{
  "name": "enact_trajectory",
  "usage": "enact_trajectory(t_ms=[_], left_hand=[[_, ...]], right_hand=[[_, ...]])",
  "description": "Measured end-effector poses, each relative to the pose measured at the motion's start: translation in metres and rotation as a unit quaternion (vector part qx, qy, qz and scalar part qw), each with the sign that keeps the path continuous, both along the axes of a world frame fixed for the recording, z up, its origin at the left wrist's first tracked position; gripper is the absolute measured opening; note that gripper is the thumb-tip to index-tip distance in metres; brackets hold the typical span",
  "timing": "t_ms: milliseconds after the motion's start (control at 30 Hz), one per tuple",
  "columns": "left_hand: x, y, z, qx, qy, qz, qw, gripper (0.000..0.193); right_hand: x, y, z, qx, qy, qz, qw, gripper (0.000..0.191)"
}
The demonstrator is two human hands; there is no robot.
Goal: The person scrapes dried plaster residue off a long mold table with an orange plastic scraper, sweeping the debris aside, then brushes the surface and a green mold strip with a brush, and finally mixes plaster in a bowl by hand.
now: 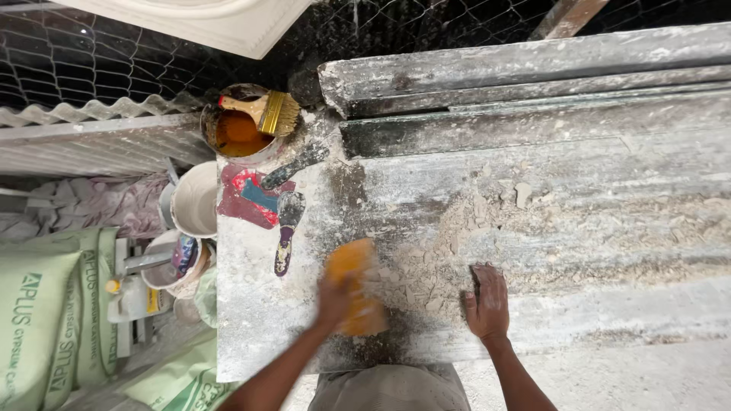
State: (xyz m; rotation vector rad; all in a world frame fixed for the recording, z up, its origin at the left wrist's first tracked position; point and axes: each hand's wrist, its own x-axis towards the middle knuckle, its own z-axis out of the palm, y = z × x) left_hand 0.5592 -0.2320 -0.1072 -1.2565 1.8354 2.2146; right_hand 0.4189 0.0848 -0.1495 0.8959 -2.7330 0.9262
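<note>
Left hand [335,298], blurred, grips orange scraper pad [354,285] flat on dusty worktable [609,304], near its front edge. Right hand [487,301] lies open, palm down, fingers spread, just beside plaster crumbs [449,236]. Further off: 2 putty knives [289,221], brush [263,110] across paint can [237,133], green sacks [46,320] on floor.

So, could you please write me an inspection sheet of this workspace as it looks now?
Surface: grey work slab, dusty, strewn with dry plaster crumbs.
Job's things: orange scraper, blurred, lying on the slab.
Clutter: brush across a can of brown liquid; two putty knives on the slab; white bucket beside it.
Grips: left hand on the orange scraper; right hand flat on the slab.
Cables: nothing seen.
Surroundings: green sacks, wire mesh, corrugated sheet.
</note>
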Motion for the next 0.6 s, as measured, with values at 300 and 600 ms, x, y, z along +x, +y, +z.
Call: enact_trajectory(t_ms=[300, 600], left_hand=[[-0.066, 0.024, -0.008, -0.158, 0.01, -0.138, 0.978, 0.058], [-0.009, -0.006, -0.007, -0.163, -0.057, -0.052, 0.984, 0.041]], right_hand=[[-0.01, 0.062, 0.01, -0.074, -0.149, -0.163, 0.972, 0.06], [-0.02, 0.093, -0.022, 0.09, 0.032, -0.148, 0.984, 0.067]])
